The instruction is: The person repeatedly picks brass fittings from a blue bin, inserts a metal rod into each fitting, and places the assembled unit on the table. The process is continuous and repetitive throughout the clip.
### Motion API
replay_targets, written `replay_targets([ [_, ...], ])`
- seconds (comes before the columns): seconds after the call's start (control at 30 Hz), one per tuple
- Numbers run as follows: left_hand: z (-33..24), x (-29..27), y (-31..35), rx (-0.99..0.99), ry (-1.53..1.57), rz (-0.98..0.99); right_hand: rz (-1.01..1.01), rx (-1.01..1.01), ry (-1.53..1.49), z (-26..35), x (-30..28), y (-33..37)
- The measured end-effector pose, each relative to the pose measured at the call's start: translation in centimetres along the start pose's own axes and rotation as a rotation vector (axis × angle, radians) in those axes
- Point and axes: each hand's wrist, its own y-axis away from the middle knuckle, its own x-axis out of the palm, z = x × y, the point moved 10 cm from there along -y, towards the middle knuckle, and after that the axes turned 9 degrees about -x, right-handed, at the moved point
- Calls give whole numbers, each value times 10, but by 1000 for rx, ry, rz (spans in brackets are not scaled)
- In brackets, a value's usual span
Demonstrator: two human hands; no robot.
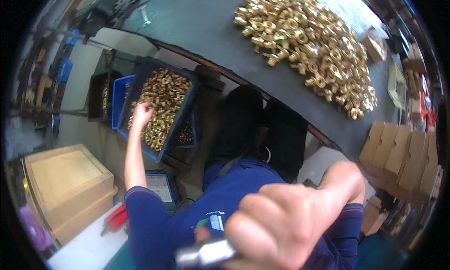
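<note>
My left hand [142, 114] reaches into a dark blue bin, its fingers curled among the loose brass fittings [166, 94]. What lies between those fingertips is too small to make out. Close to the camera, my right hand [286, 223] is clenched round a silver metal tool [207, 253]. Only the tool's blurred end sticks out to the left of the fist, so its kind is unclear. On the dark workbench [197, 26], a large heap of brass fittings [309, 40] spreads toward the far right.
A blue bin [123, 98] and a dark bin [98, 98] stand left of the fittings bin. At lower left are yellowish boxes [68, 174] and a red-handled tool [115, 218]. Cardboard boxes [398, 152] line the right side. A bolt-like metal piece [145, 16] lies on the bench.
</note>
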Motion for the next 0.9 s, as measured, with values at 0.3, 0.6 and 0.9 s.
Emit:
replay_targets([
  [0.3, -12, 45, -14, -189, -130, -42, 231, 283, -391, -94, 106, 111],
  [0.6, 11, 69, -28, -394, -133, -302, 138, 731, -342, -126, 105, 180],
  [0.9, 9, 117, -54, -308, 54, -200, 202, 738, -315, -130, 118, 176],
])
